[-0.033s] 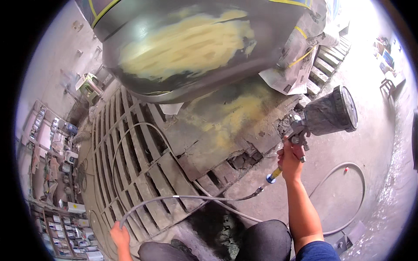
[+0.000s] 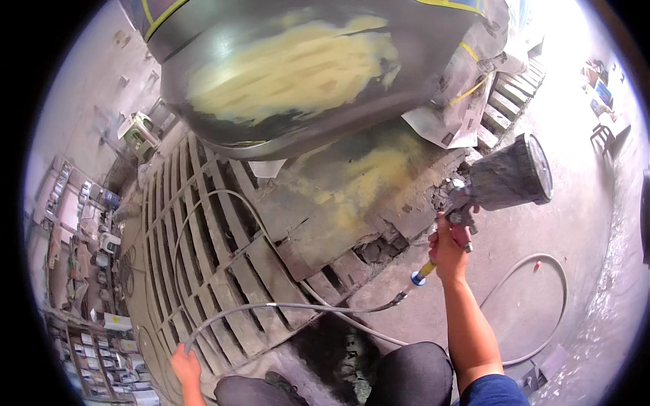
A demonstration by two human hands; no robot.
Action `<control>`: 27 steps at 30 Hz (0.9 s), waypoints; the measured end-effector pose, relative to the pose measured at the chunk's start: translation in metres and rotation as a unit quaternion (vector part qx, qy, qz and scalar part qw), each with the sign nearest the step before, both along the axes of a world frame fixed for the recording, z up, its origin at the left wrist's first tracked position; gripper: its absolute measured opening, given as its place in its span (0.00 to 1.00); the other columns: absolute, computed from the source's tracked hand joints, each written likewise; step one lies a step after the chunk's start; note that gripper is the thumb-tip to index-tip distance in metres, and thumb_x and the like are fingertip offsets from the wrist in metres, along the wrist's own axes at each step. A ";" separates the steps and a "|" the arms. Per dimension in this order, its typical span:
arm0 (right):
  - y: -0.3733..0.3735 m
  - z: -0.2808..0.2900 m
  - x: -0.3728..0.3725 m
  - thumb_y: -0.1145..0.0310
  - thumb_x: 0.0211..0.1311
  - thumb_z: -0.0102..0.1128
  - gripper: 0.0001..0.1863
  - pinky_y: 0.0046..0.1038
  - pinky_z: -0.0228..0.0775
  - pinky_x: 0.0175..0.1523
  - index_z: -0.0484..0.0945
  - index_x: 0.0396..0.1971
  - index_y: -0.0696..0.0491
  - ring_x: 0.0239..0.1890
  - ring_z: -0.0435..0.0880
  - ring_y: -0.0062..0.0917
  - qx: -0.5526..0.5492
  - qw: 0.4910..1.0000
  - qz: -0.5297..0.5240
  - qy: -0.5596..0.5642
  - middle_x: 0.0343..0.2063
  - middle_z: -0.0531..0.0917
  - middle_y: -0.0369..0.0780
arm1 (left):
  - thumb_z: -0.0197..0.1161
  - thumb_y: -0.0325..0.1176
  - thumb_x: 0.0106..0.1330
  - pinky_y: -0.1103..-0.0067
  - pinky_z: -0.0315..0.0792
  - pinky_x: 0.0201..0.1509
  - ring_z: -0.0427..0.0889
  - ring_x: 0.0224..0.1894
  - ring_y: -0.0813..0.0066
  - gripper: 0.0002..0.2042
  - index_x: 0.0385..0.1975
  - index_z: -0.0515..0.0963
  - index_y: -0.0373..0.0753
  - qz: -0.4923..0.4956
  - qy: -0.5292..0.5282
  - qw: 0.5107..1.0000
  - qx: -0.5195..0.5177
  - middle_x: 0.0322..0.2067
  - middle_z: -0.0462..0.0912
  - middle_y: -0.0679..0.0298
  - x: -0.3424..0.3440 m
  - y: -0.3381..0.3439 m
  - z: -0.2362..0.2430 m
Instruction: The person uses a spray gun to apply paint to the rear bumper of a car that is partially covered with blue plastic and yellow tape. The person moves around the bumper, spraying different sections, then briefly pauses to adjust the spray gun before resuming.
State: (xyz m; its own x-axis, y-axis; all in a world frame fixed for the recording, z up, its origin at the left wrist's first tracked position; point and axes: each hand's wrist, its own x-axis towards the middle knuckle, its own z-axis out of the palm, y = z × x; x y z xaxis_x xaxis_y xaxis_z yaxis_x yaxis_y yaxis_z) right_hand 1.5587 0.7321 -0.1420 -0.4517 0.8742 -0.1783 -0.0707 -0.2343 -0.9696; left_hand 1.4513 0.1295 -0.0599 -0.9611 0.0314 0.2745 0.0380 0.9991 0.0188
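My right hand (image 2: 449, 252) is closed round the handle of a spray gun (image 2: 463, 211) with a large dark paint cup (image 2: 512, 172) on top. Below the handle hangs a yellow and blue fitting (image 2: 422, 273), where the grey air hose (image 2: 298, 306) joins. Over at the lower left, my left hand (image 2: 185, 364) grips a stretch of that hose, bent in an arc. Ahead of me is a dark grey curved car panel (image 2: 433, 54) with a broad pale yellow patch (image 2: 291, 71). The gun stands apart from the panel, to its lower right.
Yellow tape and masking paper (image 2: 450, 125) edge the panel. Underneath lie a slatted floor grating (image 2: 203, 271) and a yellow-stained board (image 2: 318, 223) beside broken concrete (image 2: 382, 249). Hose loops (image 2: 566, 298) rest on the floor. Cluttered shelves (image 2: 88, 331) line the left; a green-and-white stool (image 2: 140, 135) stands nearby.
The spray gun and my right hand have shifted very slightly to the left. My left hand keeps its hold on the hose.
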 end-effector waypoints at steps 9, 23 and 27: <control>-0.063 -0.004 -0.024 0.68 0.59 0.55 0.06 0.19 0.60 0.19 0.75 0.30 0.54 0.15 0.71 0.17 -0.055 0.931 0.360 0.003 0.15 0.75 0.34 | 0.53 0.24 0.48 0.63 0.67 0.29 0.76 0.25 0.46 0.04 0.23 0.73 0.33 0.011 0.005 0.999 0.031 0.19 0.74 0.47 0.003 -0.021 0.010; -0.033 0.052 0.050 0.62 0.65 0.50 0.14 0.14 0.56 0.18 0.71 0.47 0.50 0.15 0.66 0.11 0.012 0.999 -0.035 0.018 0.18 0.73 0.33 | 0.51 0.25 0.47 0.64 0.68 0.30 0.76 0.26 0.46 0.05 0.23 0.73 0.33 0.008 -0.091 0.995 0.027 0.20 0.74 0.46 0.000 -0.008 0.005; -0.060 0.069 0.027 0.68 0.62 0.53 0.14 0.14 0.58 0.22 0.72 0.48 0.48 0.19 0.69 0.11 -0.013 0.997 0.058 0.042 0.20 0.76 0.32 | 0.52 0.25 0.48 0.62 0.68 0.31 0.76 0.27 0.45 0.04 0.23 0.72 0.33 0.022 -0.109 0.992 0.053 0.20 0.74 0.46 0.009 -0.019 0.025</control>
